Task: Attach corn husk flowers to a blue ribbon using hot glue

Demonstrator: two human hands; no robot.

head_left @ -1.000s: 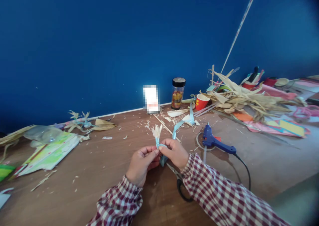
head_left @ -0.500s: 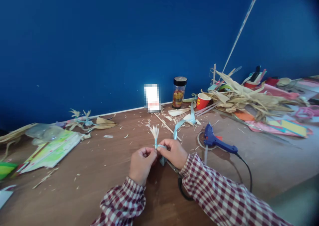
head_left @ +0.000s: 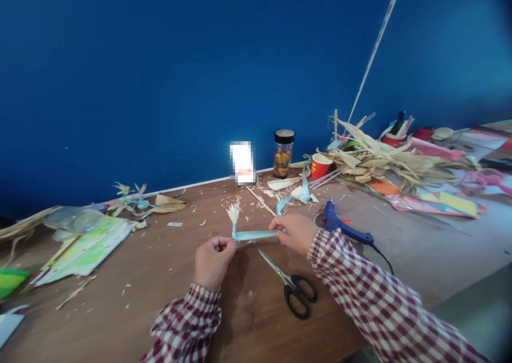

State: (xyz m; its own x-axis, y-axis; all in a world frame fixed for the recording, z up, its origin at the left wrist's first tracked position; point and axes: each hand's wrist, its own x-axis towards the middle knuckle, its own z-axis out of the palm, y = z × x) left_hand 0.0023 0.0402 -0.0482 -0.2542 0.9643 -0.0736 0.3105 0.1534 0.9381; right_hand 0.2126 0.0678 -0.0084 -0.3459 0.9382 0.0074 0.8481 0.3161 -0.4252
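Between thumb and fingers, my left hand [head_left: 213,261] pinches the lower end of a small corn-husk flower [head_left: 233,215] that stands upright with a frayed, pale top. Light blue ribbon [head_left: 256,235] is wound round its stem and runs out to the right, pulled straight. My right hand [head_left: 295,231] is closed on that ribbon, and more of it trails behind toward the red cup. Below the stretched ribbon lie scissors [head_left: 288,283] with black handles, touched by neither hand. To the right of my right hand rests a blue hot glue gun [head_left: 344,225].
A lidded jar [head_left: 284,155], a red paper cup [head_left: 321,166] and a bright blurred screen [head_left: 242,163] stand by the blue wall. Dried corn husks [head_left: 380,158] are heaped at the right. Green-patterned paper [head_left: 84,251] lies at the left; husk scraps litter the middle.
My right hand has moved right, away from my left hand, drawing the ribbon out straight between them. The scissors, partly hidden before, now show fully. The view has shifted slightly.
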